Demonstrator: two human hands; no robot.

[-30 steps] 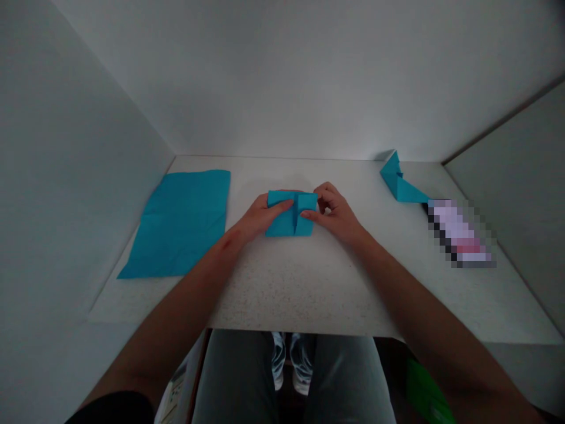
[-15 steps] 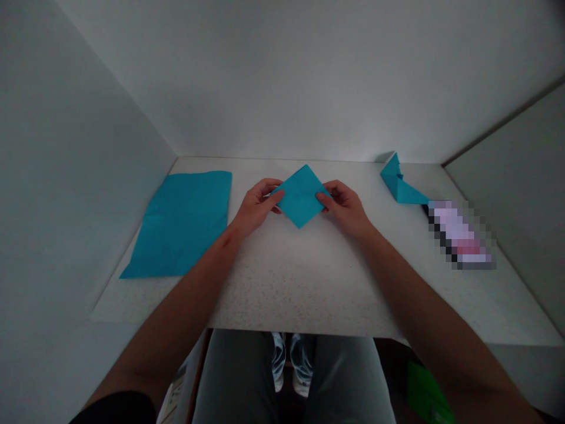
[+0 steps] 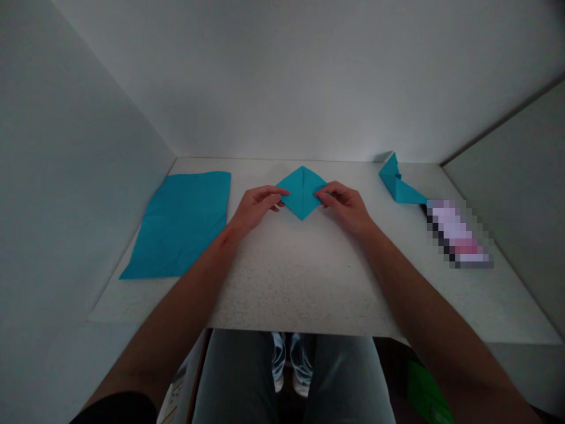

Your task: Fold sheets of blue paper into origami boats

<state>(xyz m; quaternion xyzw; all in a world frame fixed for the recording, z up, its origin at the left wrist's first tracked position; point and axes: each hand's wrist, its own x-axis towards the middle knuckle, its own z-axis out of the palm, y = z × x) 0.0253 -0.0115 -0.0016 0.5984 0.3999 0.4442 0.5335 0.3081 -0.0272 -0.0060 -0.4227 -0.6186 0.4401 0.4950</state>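
A small folded piece of blue paper (image 3: 302,194), diamond-shaped with a crease or seam running down its middle, is held between my two hands over the middle of the table. My left hand (image 3: 258,204) pinches its left corner, with the fingertips on the upper face. At the opposite corner, my right hand (image 3: 344,201) grips the paper between thumb and fingers. Whether the paper rests on the surface or sits just above it, I cannot tell.
A larger blue sheet (image 3: 185,221) lies flat at the left, beside my left forearm. At the back right stands a folded blue paper shape (image 3: 397,182), touching or close to a blurred-out phone-like object (image 3: 459,232). The white table (image 3: 291,288) meets walls behind and on both sides.
The diamond of paper shows a different face, now with a vertical centre line where it was plain before. My fingers have shifted their hold at both corners.
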